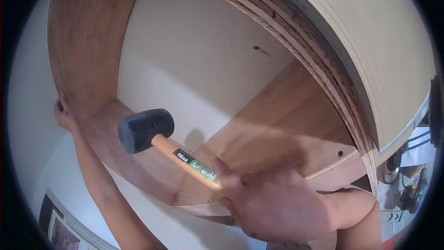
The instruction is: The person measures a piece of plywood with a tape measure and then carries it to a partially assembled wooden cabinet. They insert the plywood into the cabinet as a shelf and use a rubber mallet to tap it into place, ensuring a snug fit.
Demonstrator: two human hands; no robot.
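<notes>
My right hand (282,201) is closed round the wooden handle of a rubber mallet (145,130). The mallet's black head points left, in front of an open wooden box frame, and does not visibly touch any panel. At the far left, my left hand (66,115) grips the outer edge of the frame's brown side panel (92,32), close to a corner, with its fingers curled. The lower panel (127,141) meets it there. A broad pale board (199,41) shows inside the frame, with a small dark mark on it.
Layered rough wood edges (296,37) curve across the top right, beside a large pale panel (384,32). A brown divider panel (268,120) slopes behind my right hand. Cables and tools (411,190) sit at the far right. A framed opening (62,227) appears lower left.
</notes>
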